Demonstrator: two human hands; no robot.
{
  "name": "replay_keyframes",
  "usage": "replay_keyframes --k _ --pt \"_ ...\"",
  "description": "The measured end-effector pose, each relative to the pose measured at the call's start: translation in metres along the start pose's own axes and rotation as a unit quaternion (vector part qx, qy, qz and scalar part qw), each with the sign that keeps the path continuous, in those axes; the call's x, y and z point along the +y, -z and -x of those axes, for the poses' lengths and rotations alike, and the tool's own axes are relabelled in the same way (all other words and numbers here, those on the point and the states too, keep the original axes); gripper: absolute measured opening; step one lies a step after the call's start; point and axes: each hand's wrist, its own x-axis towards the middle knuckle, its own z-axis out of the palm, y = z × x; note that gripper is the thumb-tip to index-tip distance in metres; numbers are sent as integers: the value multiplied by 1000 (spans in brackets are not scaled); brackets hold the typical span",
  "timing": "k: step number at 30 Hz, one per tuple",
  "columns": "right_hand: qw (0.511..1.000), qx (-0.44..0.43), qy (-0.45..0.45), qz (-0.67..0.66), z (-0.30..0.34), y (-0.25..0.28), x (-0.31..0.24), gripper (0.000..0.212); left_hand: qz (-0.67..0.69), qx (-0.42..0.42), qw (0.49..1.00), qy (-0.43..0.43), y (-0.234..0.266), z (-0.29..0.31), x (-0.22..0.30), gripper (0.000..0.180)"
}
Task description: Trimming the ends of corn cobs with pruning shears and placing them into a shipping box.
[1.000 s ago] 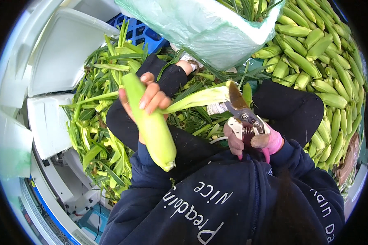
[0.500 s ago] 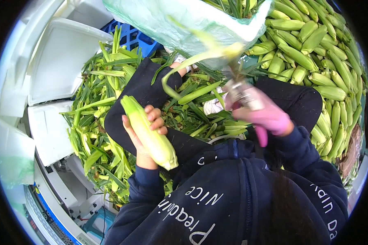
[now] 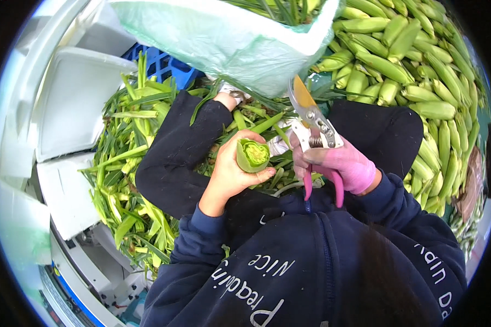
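Observation:
My bare left hand (image 3: 227, 165) is wrapped round an ear of corn (image 3: 253, 156). Its cut end points up at me, with pale yellow-green layers of husk inside a green rim; the rest of the ear is hidden below. Just to the right, my right hand (image 3: 350, 167), in a pink glove with greyish fingers, grips pruning shears (image 3: 314, 124). Their pink handles hang below the hand, and the metal blades point up and away from me. Blades and corn are apart.
Stripped husks and leaves (image 3: 139, 207) lie heaped at my left and between my legs. A translucent green plastic bag (image 3: 218, 46) holds leaves ahead. Unshucked corn (image 3: 414, 71) is piled at far right. White bins (image 3: 71, 103) and a blue crate (image 3: 166, 65) stand at left.
My left hand has tipped the corn from lying lengthwise to end-up and moved it right. My right hand has come lower with the shears. The loose husk strip in the air is gone from there.

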Motion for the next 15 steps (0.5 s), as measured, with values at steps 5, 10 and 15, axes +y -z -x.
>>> replay_keyframes --k 5,10,15 --pt "995 52 1 87 -6 -16 -17 32 -106 -33 992 -64 -3 -15 11 51" --pt "960 26 0 279 -8 -7 -22 31 -130 -98 986 -44 -2 -17 13 57" --pt "927 19 143 345 -11 9 10 28 -148 -159 976 -19 -6 -17 7 69"
